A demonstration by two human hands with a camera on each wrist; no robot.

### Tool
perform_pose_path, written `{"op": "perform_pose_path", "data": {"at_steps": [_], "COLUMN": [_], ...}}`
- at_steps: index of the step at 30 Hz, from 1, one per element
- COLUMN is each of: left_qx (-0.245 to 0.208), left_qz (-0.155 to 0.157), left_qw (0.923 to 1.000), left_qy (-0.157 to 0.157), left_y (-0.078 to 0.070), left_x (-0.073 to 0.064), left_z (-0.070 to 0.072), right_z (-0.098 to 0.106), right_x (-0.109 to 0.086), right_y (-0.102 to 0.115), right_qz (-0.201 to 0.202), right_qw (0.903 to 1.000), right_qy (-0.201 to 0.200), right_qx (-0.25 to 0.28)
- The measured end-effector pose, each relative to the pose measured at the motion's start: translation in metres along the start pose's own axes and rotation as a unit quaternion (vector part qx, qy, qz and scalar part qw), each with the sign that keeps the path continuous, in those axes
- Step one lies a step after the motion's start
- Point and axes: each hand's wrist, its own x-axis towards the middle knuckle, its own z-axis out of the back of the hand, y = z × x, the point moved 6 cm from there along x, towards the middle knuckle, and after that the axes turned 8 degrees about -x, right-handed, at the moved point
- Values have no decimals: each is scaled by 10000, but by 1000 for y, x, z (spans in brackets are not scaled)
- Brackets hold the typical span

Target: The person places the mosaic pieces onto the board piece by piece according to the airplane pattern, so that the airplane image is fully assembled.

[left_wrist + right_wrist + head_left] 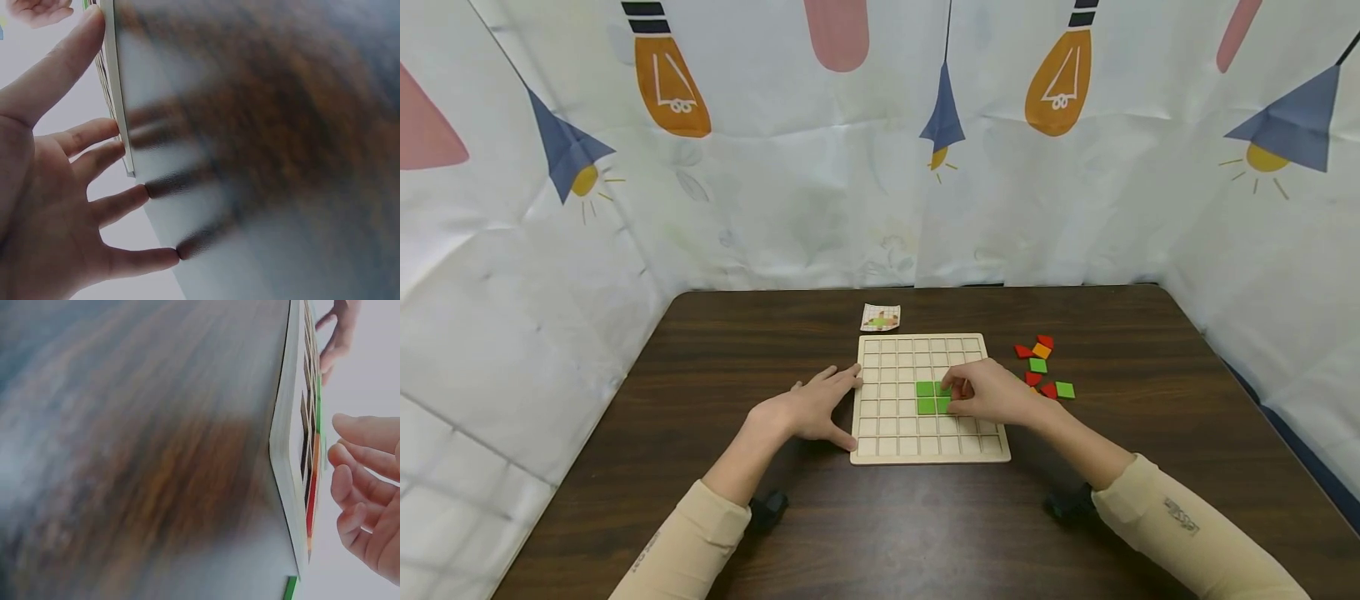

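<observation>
A pale wooden grid board (887, 425) lies on the dark table, with several green square tiles (926, 406) set together near its middle. My left hand (812, 408) spreads its fingers along the board's left edge, thumb at the lower corner; in the left wrist view the thumb (59, 78) touches the rim. Over the right half of the board, my right hand (992, 392) bends its fingers close above the green tiles, thumb and index apart with nothing between them. The right wrist view shows an orange piece (314, 465) and a red piece (310, 509) on the board, which this hand hides from the head view.
Loose red pieces (1024, 352), an orange piece (1041, 351) and green squares (1064, 390) lie right of the board. A small printed pattern card (880, 317) lies behind it. Patterned white cloth (820, 208) hangs around the table (760, 333).
</observation>
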Motion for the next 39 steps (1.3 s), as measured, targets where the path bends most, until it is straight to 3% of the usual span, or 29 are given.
{"op": "perform_pose_path", "data": {"at_steps": [7,24,39], "left_qx": [-27,-113,-68], "left_qz": [12,35,15], "left_qw": [10000,9999,10000], "left_qy": [14,31,55], "left_y": [1,0,1], "left_x": [0,0,0], "left_z": [-1,0,0], "right_z": [8,43,57], "right_x": [-12,-55,-70], "right_y": [-16,-89,-125], "right_qz": [-188,-1059,-1648], "right_qw": [9995,9922,9851], "right_qy": [-88,-636,-485], "right_qx": [250,153,35]}}
